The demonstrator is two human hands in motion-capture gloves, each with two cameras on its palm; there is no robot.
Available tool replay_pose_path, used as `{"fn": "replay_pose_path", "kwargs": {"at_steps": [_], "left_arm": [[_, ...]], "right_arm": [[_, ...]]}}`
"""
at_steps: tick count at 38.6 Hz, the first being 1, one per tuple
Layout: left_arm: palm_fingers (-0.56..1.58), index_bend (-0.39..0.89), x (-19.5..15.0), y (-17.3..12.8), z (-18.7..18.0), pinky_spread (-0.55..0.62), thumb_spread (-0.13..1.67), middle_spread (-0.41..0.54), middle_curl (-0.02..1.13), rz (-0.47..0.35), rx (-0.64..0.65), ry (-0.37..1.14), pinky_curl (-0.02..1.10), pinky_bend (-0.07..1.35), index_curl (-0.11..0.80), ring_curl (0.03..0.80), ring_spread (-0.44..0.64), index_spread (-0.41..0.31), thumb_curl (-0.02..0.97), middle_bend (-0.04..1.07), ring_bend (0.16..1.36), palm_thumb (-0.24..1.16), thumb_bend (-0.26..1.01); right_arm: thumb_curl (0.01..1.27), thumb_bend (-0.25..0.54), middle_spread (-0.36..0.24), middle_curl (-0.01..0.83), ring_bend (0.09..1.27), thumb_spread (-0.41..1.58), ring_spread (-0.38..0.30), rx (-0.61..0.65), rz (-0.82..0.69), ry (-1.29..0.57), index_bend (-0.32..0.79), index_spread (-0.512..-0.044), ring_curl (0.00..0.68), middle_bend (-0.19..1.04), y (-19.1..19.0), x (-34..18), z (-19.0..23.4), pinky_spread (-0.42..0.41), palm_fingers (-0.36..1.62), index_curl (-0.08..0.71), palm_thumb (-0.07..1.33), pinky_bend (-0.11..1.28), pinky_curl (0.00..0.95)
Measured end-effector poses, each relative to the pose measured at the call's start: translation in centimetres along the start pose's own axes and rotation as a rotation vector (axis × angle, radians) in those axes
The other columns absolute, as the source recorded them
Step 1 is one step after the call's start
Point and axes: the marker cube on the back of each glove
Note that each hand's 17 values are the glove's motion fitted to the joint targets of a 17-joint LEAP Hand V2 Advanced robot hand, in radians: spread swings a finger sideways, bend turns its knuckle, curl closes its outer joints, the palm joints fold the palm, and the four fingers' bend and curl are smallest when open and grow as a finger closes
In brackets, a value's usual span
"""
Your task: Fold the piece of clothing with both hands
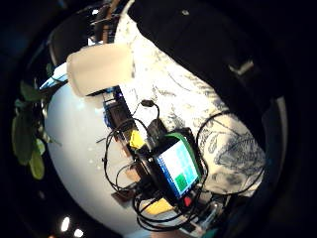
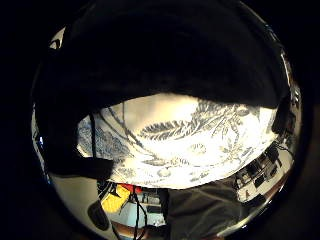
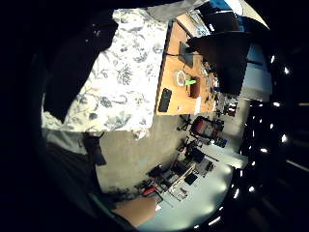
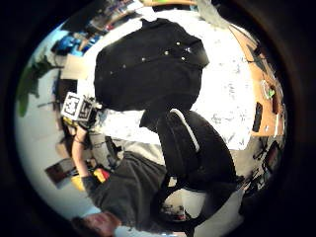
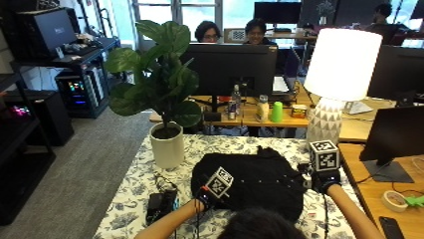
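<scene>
Black garment (image 5: 255, 181) lay bunched mid-table on floral cloth (image 5: 136, 191); left hand (image 5: 207, 198) and right hand (image 5: 324, 180) at its edges, grips impossible to tell.

table (image 5: 132, 199): floral cloth | black garment (image 5: 255, 181) | potted plant (image 5: 165, 144) | lamp (image 5: 328, 119)

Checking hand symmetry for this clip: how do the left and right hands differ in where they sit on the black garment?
The left hand is at the near left edge of the black garment, low on the floral tablecloth. The right hand is at the garment's right edge, farther up the table. Both wear black gloves and meet the cloth's edge; the finger grips are hidden.
</scene>
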Motion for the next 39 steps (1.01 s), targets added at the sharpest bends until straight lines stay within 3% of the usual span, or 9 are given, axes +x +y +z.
{"fn": "replay_pose_path", "kwargs": {"at_steps": [2,5,11,15,17,18,25,35,39], "left_arm": [[0.92,0.44,-0.5,-0.1,-0.1,0.10,1.26,-0.157,0.40,-0.044,-0.006,-0.031,0.25,0.22,0.319,0.275,-0.13,-0.157,0.282,0.58,0.62,0.50,0.17],[1.05,0.36,-0.2,-0.6,-0.4,-0.03,1.34,-0.209,0.43,0.025,0.003,0.016,0.26,0.23,0.320,0.288,-0.21,-0.192,0.272,0.62,0.61,0.51,0.19],[1.18,0.24,-0.8,-1.7,-1.7,-0.21,1.51,-0.261,0.49,0.018,0.137,0.080,0.32,0.27,0.333,0.366,-0.29,-0.229,0.234,0.62,0.71,0.48,0.21],[1.22,0.16,-3.1,-1.6,-2.3,-0.27,1.60,-0.278,0.52,-0.155,0.145,0.028,0.36,0.36,0.333,0.415,-0.32,-0.236,0.210,0.61,0.81,0.46,0.23],[1.21,0.15,-3.6,-1.8,-2.5,-0.29,1.63,-0.289,0.53,-0.184,0.165,0.020,0.38,0.40,0.336,0.435,-0.32,-0.238,0.199,0.60,0.84,0.45,0.24],[1.18,0.17,-3.5,-1.8,-2.6,-0.29,1.63,-0.294,0.54,-0.170,0.169,0.032,0.37,0.36,0.345,0.430,-0.33,-0.240,0.196,0.62,0.82,0.45,0.25],[1.19,0.14,-3.5,-0.6,-3.8,-0.35,1.66,-0.322,0.59,-0.112,0.074,0.094,0.46,0.59,0.346,0.500,-0.34,-0.238,0.175,0.60,0.93,0.44,0.31],[1.14,0.15,-4.7,-1.8,-8.4,-0.38,1.66,-0.355,0.67,-0.137,0.417,0.141,0.52,0.75,0.368,0.560,-0.35,-0.240,0.158,0.61,1.01,0.42,0.39],[1.12,0.16,-3.9,-0.5,-9.5,-0.39,1.66,-0.364,0.71,0.015,0.324,0.275,0.53,0.78,0.381,0.576,-0.35,-0.240,0.156,0.62,1.01,0.41,0.43]], "right_arm": [[0.23,-0.015,0.033,0.331,0.20,1.24,0.179,-0.006,-0.002,-0.001,0.15,-0.335,0.254,0.20,0.0,0.0,0.3,0.278,0.27,0.301,0.49,0.34,0.334],[0.23,-0.015,0.030,0.335,0.20,1.24,0.178,-0.014,-0.011,-0.007,0.15,-0.335,0.255,0.20,0.1,-0.1,0.6,0.278,0.28,0.301,0.49,0.34,0.334],[0.24,-0.015,0.025,0.349,0.25,1.24,0.170,-0.036,-0.021,-0.018,0.12,-0.334,0.273,0.23,-0.1,-0.6,1.9,0.278,0.33,0.288,0.49,0.31,0.329],[0.24,-0.015,-0.006,0.376,0.36,1.24,0.123,-0.059,-0.044,-0.008,0.07,-0.321,0.299,0.31,-0.3,-1.3,3.3,0.268,0.45,0.251,0.49,0.26,0.314],[0.24,-0.015,-0.024,0.391,0.42,1.24,0.079,-0.064,-0.054,-0.004,0.06,-0.305,0.323,0.35,-0.3,-1.6,3.7,0.261,0.52,0.239,0.49,0.25,0.311],[0.24,-0.015,-0.018,0.382,0.39,1.24,0.099,-0.065,-0.060,-0.005,0.08,-0.317,0.310,0.32,-0.3,-1.8,3.9,0.265,0.43,0.237,0.49,0.25,0.314],[0.24,-0.015,-0.056,0.416,0.54,1.24,-0.038,-0.075,-0.164,-0.064,0.06,-0.269,0.382,0.37,1.0,-5.4,5.8,0.210,0.61,0.208,0.49,0.29,0.336],[0.23,-0.052,-0.064,0.422,0.59,1.18,-0.097,-0.102,-0.190,-0.122,0.07,-0.234,0.418,0.32,0.8,-12.7,11.5,0.184,0.55,0.189,0.42,0.37,0.372],[0.22,-0.064,-0.059,0.426,0.57,1.12,-0.084,-0.117,-0.201,-0.104,0.08,-0.217,0.420,0.31,1.0,-14.8,13.1,0.207,0.49,0.186,0.33,0.40,0.382]]}}
